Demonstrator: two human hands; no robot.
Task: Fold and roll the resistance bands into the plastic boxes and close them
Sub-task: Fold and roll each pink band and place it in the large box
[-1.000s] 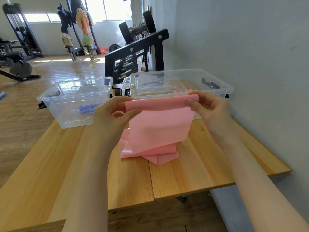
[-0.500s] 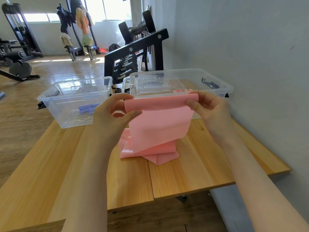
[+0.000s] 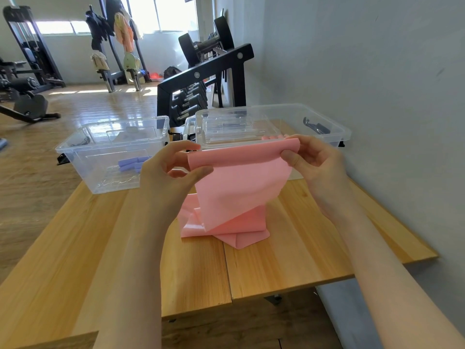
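Little has shifted since a moment ago: my left hand (image 3: 171,172) and right hand (image 3: 314,165) still hold the pink resistance band (image 3: 239,192) up by its folded top edge, each grip pinching one end. Its lower part lies crumpled mid-surface (image 3: 289,260), near the two clear boxes (image 3: 83,157) along the far edge; the left box holds purple rolls (image 3: 130,163).

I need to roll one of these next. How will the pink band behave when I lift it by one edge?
Likely floppy: the pink sheet resistance band hangs limp below the left hand and right hand, its lower end creased in a heap on the wooden table. Probably light, since a fingertip grip holds it.
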